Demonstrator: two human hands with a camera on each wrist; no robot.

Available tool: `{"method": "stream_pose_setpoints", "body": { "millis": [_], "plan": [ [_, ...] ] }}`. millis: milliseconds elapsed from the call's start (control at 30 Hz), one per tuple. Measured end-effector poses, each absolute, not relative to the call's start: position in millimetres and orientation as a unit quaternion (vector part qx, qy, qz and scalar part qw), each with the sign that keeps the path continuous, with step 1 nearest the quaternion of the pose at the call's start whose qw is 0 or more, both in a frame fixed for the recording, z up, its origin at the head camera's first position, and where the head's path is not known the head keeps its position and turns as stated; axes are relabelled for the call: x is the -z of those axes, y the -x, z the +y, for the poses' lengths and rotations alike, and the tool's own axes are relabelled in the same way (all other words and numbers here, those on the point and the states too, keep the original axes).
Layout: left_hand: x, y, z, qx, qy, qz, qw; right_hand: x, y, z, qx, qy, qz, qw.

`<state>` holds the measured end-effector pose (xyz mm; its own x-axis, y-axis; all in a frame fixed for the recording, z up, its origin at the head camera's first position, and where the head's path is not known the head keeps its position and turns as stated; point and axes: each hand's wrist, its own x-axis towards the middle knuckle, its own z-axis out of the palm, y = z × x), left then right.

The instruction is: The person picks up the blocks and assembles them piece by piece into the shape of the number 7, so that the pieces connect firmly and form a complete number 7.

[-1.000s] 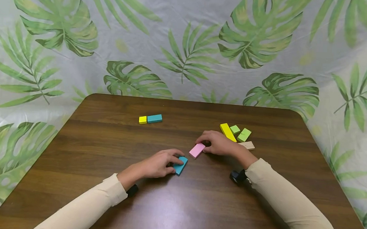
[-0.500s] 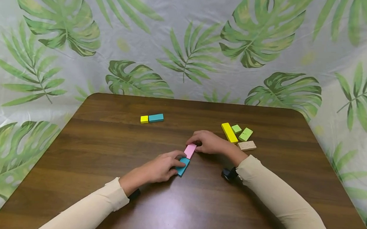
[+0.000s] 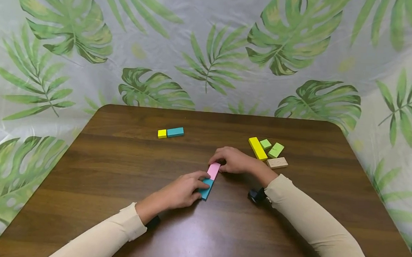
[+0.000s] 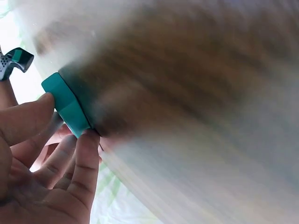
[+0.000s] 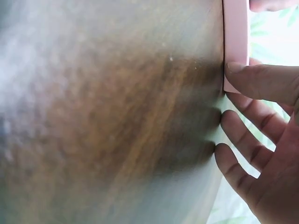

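Note:
A teal block (image 3: 207, 191) and a pink block (image 3: 214, 170) lie end to end on the table, in one slanting line. My left hand (image 3: 182, 190) holds the teal one between thumb and fingers; in the left wrist view the thumb touches one side of the teal block (image 4: 69, 106). At the far end of the line, my right hand (image 3: 235, 160) pinches the pink piece. The right wrist view shows the thumb on the pink block (image 5: 236, 35), with the other fingertips near the tabletop. Fingers hide part of both blocks.
Toward the back left, a small yellow block (image 3: 161, 134) sits beside another teal block (image 3: 175, 132). Right of my right hand are a long yellow block (image 3: 257, 148), two green blocks (image 3: 276, 150) and a plain wooden block (image 3: 277, 163). A leaf-patterned cloth (image 3: 210, 51) hangs behind the table (image 3: 120, 170).
My right hand has brought the pink block left, from apart to against the teal block's end. Since then both hands and the joined pair have shifted slightly toward the near side.

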<state>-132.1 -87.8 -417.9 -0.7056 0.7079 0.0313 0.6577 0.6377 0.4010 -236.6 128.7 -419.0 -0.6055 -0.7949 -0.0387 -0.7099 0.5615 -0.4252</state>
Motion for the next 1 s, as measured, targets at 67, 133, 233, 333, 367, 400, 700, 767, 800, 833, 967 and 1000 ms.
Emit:
{"method": "stream_pose_setpoints", "body": {
  "millis": [67,133,233,333,367,400,700,767,800,833,967,1000],
  "plan": [
    [417,132,-87,-0.199,-0.376,0.903,0.065,418,236,129,0.186,0.429,0.877,0.112],
    [416,133,-87,-0.201,-0.375,0.902,0.065,417,236,129,0.185,0.427,0.878,0.114],
    [415,133,-88,-0.199,-0.379,0.901,0.068,416,236,129,0.181,0.425,0.879,0.117],
    [415,135,-90,-0.195,-0.388,0.898,0.072,416,236,130,0.184,0.425,0.878,0.118],
    [415,137,-91,-0.194,-0.391,0.897,0.072,416,236,130,0.185,0.424,0.878,0.119],
    [415,138,-91,-0.194,-0.393,0.896,0.071,416,236,130,0.186,0.423,0.879,0.120],
    [414,161,-92,-0.188,-0.387,0.899,0.079,417,234,133,0.188,0.405,0.884,0.136],
    [414,164,-92,-0.183,-0.390,0.898,0.089,417,234,134,0.193,0.407,0.882,0.139],
    [413,165,-92,-0.181,-0.393,0.897,0.094,418,234,134,0.195,0.409,0.880,0.140],
    [413,166,-91,-0.178,-0.395,0.896,0.099,418,234,134,0.197,0.410,0.879,0.142],
    [414,168,-88,-0.151,-0.410,0.893,0.105,420,234,136,0.201,0.408,0.878,0.148],
    [414,169,-87,-0.145,-0.413,0.893,0.105,420,235,136,0.202,0.407,0.878,0.149]
  ]
}}
